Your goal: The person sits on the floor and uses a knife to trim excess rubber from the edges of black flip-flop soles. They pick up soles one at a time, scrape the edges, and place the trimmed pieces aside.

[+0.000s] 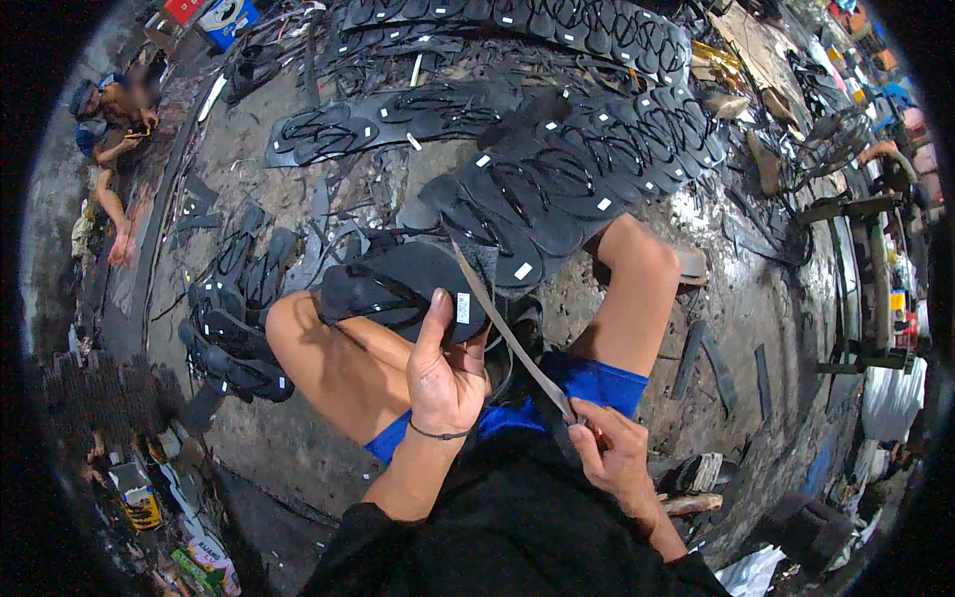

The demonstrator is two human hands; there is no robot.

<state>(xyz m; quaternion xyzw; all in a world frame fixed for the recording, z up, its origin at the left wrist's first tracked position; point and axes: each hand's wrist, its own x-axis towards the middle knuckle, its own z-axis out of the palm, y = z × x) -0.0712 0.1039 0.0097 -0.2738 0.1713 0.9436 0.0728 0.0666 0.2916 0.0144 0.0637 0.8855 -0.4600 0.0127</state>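
My left hand [446,388] is closed on the heel end of a black flip-flop [383,289], its thumb on top next to a small white sticker. The flip-flop is held over my bent knee, its straps facing up. My right hand [612,448] grips a long, thin knife [512,338] by its handle, which the fingers mostly hide. The grey blade slants up and left, running close along the flip-flop's right edge; whether it touches I cannot tell. Thin strips of dark material hang beneath the flip-flop.
Rows of black flip-flops [537,189] with white stickers lie ahead on the floor. Another pile of flip-flops [234,328] lies left of my knee. Dark offcuts [708,363] lie at the right, near a wooden rack [846,269]. A person [119,109] sits at the far left.
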